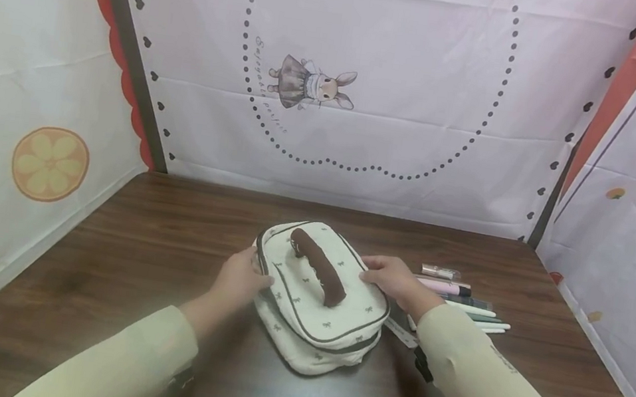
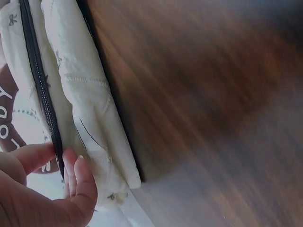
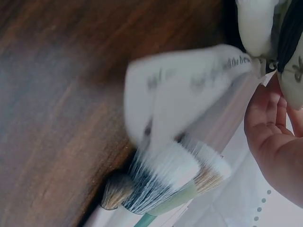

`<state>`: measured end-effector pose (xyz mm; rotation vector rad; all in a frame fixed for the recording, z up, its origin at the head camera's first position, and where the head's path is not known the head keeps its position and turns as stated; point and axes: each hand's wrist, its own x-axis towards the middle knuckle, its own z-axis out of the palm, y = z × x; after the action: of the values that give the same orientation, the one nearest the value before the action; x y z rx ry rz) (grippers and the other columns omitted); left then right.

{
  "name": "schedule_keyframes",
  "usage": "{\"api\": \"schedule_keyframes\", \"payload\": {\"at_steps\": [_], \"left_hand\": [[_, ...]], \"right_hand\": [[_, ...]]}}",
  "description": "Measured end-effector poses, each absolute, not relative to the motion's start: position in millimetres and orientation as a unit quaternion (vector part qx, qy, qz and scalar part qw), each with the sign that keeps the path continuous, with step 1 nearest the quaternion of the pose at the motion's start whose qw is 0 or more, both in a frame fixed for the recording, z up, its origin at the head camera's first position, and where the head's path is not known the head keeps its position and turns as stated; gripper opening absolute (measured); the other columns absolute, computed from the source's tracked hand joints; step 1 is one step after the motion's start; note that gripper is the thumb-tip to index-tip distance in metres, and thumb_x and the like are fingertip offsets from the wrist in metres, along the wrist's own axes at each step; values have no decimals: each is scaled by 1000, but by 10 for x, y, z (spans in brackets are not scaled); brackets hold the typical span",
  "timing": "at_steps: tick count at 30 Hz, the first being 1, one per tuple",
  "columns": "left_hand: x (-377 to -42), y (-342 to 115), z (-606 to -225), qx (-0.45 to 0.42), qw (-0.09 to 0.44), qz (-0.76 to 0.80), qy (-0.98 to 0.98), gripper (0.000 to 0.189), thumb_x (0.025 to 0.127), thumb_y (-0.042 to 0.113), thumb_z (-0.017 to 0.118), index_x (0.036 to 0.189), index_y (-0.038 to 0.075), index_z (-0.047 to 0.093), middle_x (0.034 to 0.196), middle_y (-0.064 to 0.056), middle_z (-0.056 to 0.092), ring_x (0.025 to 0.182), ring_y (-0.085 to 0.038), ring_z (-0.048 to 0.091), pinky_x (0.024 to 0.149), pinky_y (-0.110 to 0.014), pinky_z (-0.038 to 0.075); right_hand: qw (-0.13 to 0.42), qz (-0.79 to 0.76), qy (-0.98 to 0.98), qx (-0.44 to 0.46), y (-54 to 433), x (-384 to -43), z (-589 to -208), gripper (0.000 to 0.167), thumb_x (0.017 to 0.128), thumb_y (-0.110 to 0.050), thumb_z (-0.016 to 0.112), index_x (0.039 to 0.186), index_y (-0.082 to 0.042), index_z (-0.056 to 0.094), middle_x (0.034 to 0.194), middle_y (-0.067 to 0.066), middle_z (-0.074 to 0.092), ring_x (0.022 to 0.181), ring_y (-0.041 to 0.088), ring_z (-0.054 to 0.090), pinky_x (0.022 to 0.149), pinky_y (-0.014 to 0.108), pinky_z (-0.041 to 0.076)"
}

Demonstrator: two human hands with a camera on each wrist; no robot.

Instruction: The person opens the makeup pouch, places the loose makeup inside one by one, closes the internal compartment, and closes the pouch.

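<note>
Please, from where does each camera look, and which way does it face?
Head: worn on the head, facing forward and down at the bag; left hand, right hand and sleeves show.
Left wrist: worn there, facing the bag's zipper and the table; left hand shows.
Right wrist: worn there, facing the tag and brushes; right hand shows.
Head and left wrist share the bag and its handle.

2 arms point(image 1: 116, 353) point(image 1: 487, 382) reach forward, hands point(image 1: 238, 276) point(image 1: 396, 280) apart, each in a pinch
</note>
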<state>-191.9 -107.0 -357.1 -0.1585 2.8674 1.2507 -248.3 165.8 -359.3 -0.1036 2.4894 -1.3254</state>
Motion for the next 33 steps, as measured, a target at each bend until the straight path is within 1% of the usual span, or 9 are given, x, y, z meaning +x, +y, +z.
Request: {"api": "schedule_keyframes", "payload": {"at_steps": [3,9,11,13,16,19,24,29,33], "left_hand": [[-1854,-1030,-3554,-57,6,409,911,74,80,8,71,140,-15,34,82,-14,64,77,-23,62,92,-45,49],[-1764,-981,-3522,-61,4,402,914,74,80,10,71,139,-15,35,77,-12,63,71,-22,60,81,-42,53],[-1767,-993,-3503,-58,-3,393,918,69,79,11,72,135,-14,41,83,-16,66,78,-27,63,84,-44,52],[-1785,-1028,-3477,-60,-6,386,921,64,80,14,71,132,-14,46,97,-24,67,92,-35,65,91,-47,50],[-1844,-1122,-3430,-73,0,383,921,60,84,20,69,130,-13,49,121,-30,60,114,-42,57,101,-51,43],[-1932,-1238,-3388,-80,8,387,919,56,88,24,64,131,-10,49,126,-29,57,117,-43,54,101,-51,43],[-2114,-1382,-3356,-64,10,365,929,48,92,23,60,128,-7,52,124,-27,58,113,-41,56,95,-51,47],[-2267,-1464,-3366,-47,0,334,941,47,93,25,58,128,-7,53,125,-27,58,116,-42,55,97,-51,46],[-2363,-1492,-3368,-40,3,333,942,48,96,28,55,130,-6,53,129,-26,56,119,-42,53,99,-52,44]], "right_hand": [[156,-463,872,-40,1655,-2515,-3612,45,92,-11,59,135,2,52,129,21,59,104,27,64,90,37,53],[159,-456,875,-35,1650,-2569,-3615,45,92,-11,58,136,-1,52,135,21,54,108,29,63,90,36,53],[159,-452,877,-36,1650,-2570,-3608,46,93,-12,58,136,0,52,137,21,53,113,31,60,93,39,51],[156,-446,881,-38,1657,-2559,-3592,46,93,-13,58,136,-1,51,138,21,52,119,34,56,98,42,48],[145,-433,889,-44,1686,-2510,-3551,47,93,-17,59,137,-1,51,140,22,50,126,37,50,104,47,42],[125,-406,903,-54,1746,-2422,-3492,50,93,-20,58,138,-1,50,138,23,50,126,40,47,105,50,40],[100,-359,926,-64,1881,-2214,-3386,50,94,-22,56,137,3,48,133,26,53,121,41,51,96,51,47],[101,-330,936,-69,2017,-2024,-3319,48,95,-23,54,134,5,50,131,29,53,118,43,53,91,53,49],[111,-337,931,-89,2110,-1902,-3329,42,95,-22,56,125,8,57,113,26,63,94,33,65,77,45,54]]}}
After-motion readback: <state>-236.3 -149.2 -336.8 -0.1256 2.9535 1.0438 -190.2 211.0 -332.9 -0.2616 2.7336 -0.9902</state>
